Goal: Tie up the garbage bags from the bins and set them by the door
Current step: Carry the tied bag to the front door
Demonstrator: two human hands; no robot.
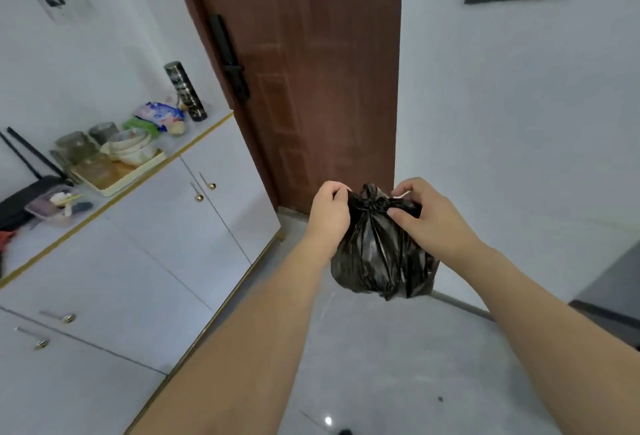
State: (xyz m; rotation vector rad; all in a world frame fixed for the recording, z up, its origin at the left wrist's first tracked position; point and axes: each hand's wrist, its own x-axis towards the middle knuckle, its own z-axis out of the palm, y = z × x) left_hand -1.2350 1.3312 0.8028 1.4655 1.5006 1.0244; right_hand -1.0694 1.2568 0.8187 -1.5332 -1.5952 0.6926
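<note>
White cabinet [145, 244], flask [185, 90], bowls [130, 147] (stacked)

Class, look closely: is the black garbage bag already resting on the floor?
No, both hands hold the black garbage bag up, clear of the floor.

Honestly can't read anything here. The print on the snack packets [160, 115] and the markings on the dark flask [185, 90] are way too blurry to make out.
</note>
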